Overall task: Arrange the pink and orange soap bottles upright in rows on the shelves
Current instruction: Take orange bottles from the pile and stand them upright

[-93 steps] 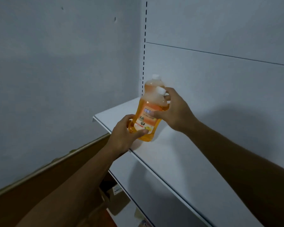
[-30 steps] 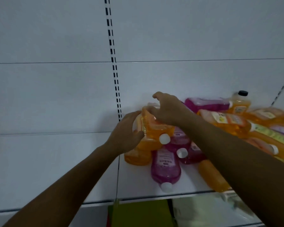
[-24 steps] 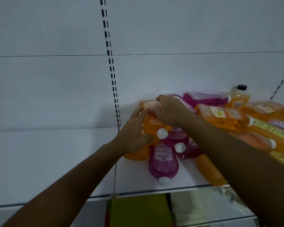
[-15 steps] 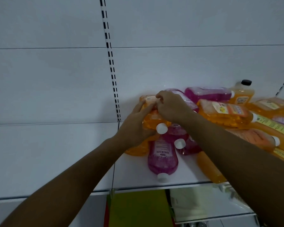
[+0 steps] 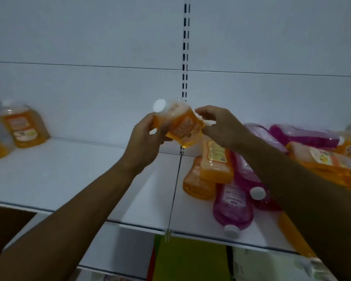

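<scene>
Nearest, below both wrists: bare shelf [image 5: 69, 179] front, kept free for a row. Left hand [image 5: 148, 136] wrapped around the orange bottle [image 5: 180, 124], lifted clear of the shelf, cap tipped up-left, probably mid-turn toward upright. Right hand [image 5: 221, 126] half open, fingertips steadying the bottle's base end. Right of and under that hand: heap of lying bottles [image 5: 231, 179], pink and orange, awaiting sorting. Far left of the left hand: standing orange bottles [image 5: 22, 126], blurred, starting the row.

We see orange bottle [image 5: 181, 126] aloft, tilted, white cap up-left | two orange bottles [image 5: 23, 128] upright, far left of shelf [image 5: 69, 175] | pink and orange pile [image 5: 241, 179] lying at right
</scene>
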